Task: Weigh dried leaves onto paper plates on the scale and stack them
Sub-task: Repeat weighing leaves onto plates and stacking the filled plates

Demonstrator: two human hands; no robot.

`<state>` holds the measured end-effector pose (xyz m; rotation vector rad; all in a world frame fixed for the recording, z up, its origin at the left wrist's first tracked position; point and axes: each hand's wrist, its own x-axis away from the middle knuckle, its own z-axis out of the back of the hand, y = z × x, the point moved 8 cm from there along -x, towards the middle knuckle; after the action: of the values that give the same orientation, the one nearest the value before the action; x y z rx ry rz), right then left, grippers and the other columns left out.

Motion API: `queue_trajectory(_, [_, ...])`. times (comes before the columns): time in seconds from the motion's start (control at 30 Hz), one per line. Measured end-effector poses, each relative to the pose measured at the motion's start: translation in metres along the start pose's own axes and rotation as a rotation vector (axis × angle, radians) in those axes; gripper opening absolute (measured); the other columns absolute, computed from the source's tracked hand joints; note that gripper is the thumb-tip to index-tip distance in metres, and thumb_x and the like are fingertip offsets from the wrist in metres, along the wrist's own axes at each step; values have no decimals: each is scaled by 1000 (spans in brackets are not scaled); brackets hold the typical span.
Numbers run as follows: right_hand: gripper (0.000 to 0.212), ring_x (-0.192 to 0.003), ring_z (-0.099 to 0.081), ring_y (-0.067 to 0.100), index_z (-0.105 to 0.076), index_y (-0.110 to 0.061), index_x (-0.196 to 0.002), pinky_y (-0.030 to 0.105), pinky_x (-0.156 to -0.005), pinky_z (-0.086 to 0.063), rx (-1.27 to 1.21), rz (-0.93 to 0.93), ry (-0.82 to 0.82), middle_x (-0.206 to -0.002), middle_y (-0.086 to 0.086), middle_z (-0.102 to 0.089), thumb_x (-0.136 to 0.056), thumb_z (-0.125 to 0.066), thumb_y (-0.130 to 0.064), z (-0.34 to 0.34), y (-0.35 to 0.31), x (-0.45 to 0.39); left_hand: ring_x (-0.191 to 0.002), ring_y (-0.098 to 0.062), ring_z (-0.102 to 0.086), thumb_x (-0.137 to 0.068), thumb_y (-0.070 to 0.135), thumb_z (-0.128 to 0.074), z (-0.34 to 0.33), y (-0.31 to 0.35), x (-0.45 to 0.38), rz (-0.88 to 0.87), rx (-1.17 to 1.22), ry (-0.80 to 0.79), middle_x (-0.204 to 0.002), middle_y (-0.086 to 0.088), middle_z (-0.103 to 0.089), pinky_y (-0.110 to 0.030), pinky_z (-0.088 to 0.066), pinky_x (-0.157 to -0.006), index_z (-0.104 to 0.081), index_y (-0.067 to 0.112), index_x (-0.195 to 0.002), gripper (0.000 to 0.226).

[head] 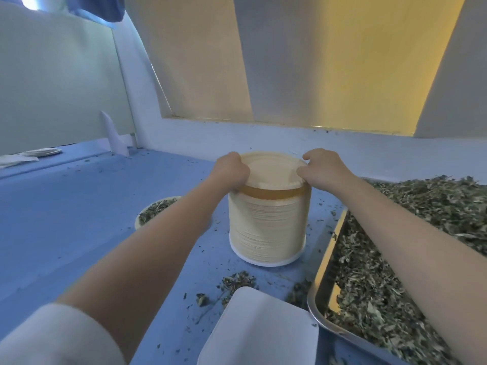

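Both hands, left hand (232, 168) and right hand (322, 167), fingers curled pinching opposite rims of the top cream paper plate (271, 169) on the tall plate stack (267, 227) mid blue worktop (66, 219), seemingly to peel one free for weighing.

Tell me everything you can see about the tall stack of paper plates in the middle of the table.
The stack of paper plates is a tall, upright column of many thin cream plates, seemingly upside down. A brownish band circles it near the top, and a white rim shows at its base. It stands on the blue table, between a leaf-filled plate and the metal tray. The left hand and right hand grip the top plates' edges.
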<state>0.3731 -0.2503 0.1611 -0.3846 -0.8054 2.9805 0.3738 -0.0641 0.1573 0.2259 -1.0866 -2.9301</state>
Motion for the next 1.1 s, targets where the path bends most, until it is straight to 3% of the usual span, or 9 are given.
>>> queue_trajectory(0.1, [29, -101, -58, 35, -59, 7, -108, 41, -82, -51, -28, 30, 19, -113, 17, -60, -88, -47, -12, 14, -8, 8, -58, -15, -22, -87, -5, -30, 18, 11, 10, -33, 48, 35, -71, -2, -26, -25, -19, -50, -23, 13, -66, 29])
queue_trajectory(0.2, [20, -57, -43, 28, -50, 1, -67, 31, -53, -34, -24, 46, 46, -71, 14, -53, -84, -47, -9, 24, -15, 26, -58, -14, -18, -85, -7, -30, 31, 16, 31, -47, 102, 94, -71, -2, -23, -23, -18, -50, -20, 14, -66, 30])
queue_trajectory(0.27, [24, -64, -46, 33, -61, 12, -90, 33, -59, -42, 0, 63, 30, -92, 28, -61, -85, -48, -8, 29, -21, 46, -58, -14, -18, -85, -7, -29, 36, 14, 49, -44, 141, 105, -72, -1, -23, -23, -18, -49, -20, 15, -66, 30])
queue_trajectory(0.33, [44, -106, -55, 43, -49, 11, -127, 49, -88, -48, 31, 85, 32, -126, 29, -54, -87, -50, -10, 34, -24, 65, -59, -14, -17, -85, -7, -28, 40, 10, 69, -49, 173, 110, -72, -1, -22, -23, -18, -49, -19, 15, -66, 30])
queue_trajectory(0.43, [51, -117, -49, 41, -41, 9, -134, 55, -96, -41, 23, 136, 45, -131, 29, -49, -88, -51, -10, 39, -31, 99, -59, -15, -18, -83, -8, -30, 44, 3, 104, -63, 166, 132, -72, -1, -23, -24, -18, -50, -20, 14, -66, 29])
queue_trajectory(0.53, [54, -121, -49, 35, -38, 0, -141, 38, -93, -44, 23, 192, 39, -141, 19, -46, -92, -51, -17, 33, -32, 137, -59, -15, -18, -82, -8, -30, 43, -13, 140, -63, 189, 141, -71, -1, -23, -25, -17, -51, -20, 14, -67, 29])
queue_trajectory(0.63, [50, -101, -54, 25, -45, -7, -139, 28, -77, -45, 9, 254, 38, -130, 13, -56, -91, -50, -20, 16, -26, 177, -60, -16, -26, -82, -7, -31, 32, -40, 170, -30, 200, 133, -73, -4, -30, -27, -27, -54, -26, 13, -67, 25])
queue_trajectory(0.77, [40, -63, -45, 10, -59, -19, -124, 13, -49, -32, -18, 279, 9, -73, -6, -59, -84, -52, -18, -15, -12, 213, -60, -17, -30, -83, -4, -35, 3, -74, 195, 31, 155, 67, -73, -4, -34, -27, -25, -51, -31, 12, -68, 22])
queue_trajectory(1.1, [48, -72, -51, 22, -45, -18, -134, 33, -66, -45, -5, 173, -79, -105, 11, -65, -88, -53, -23, -87, 27, 220, -88, -23, -45, -88, 0, -34, -54, -123, 202, 122, 174, -13, -101, -8, -47, -29, -37, -62, -38, 12, -101, 19])
